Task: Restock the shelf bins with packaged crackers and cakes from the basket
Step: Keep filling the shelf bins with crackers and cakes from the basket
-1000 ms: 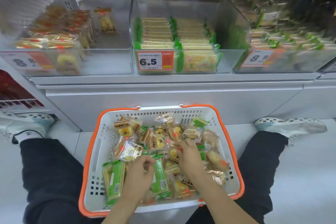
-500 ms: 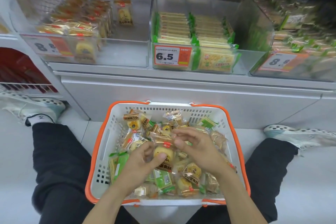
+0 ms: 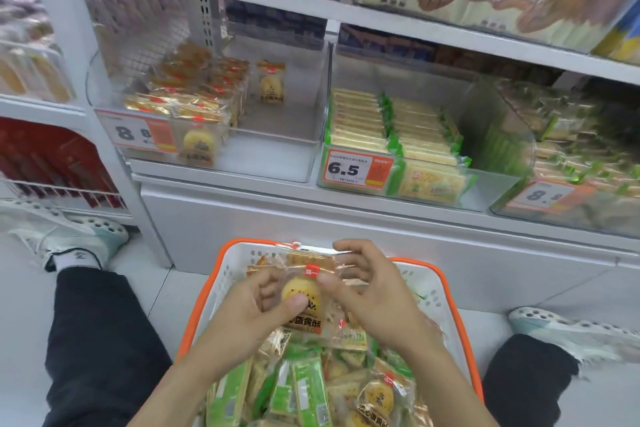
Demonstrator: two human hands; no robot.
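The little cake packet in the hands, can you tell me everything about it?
The cake packet is a clear, crinkly plastic wrapper with a round yellow cake inside, a small red tag near its top and dark printed characters low down. It is held upright above the white basket, pinched between the left hand and right hand.

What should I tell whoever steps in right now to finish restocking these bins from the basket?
Left hand: holds a round yellow cake packet above the basket, thumb across its front.
Right hand: fingers curled at the packet's upper right edge; a firm grip is unclear.
Done: the left bin holds a stack of matching cakes with bare floor on its right; the middle bin, tagged 6.5, holds two rows of green-edged crackers.
Left: place this packet, probably in the left bin, then sort the basket's remaining cakes and green cracker packs.
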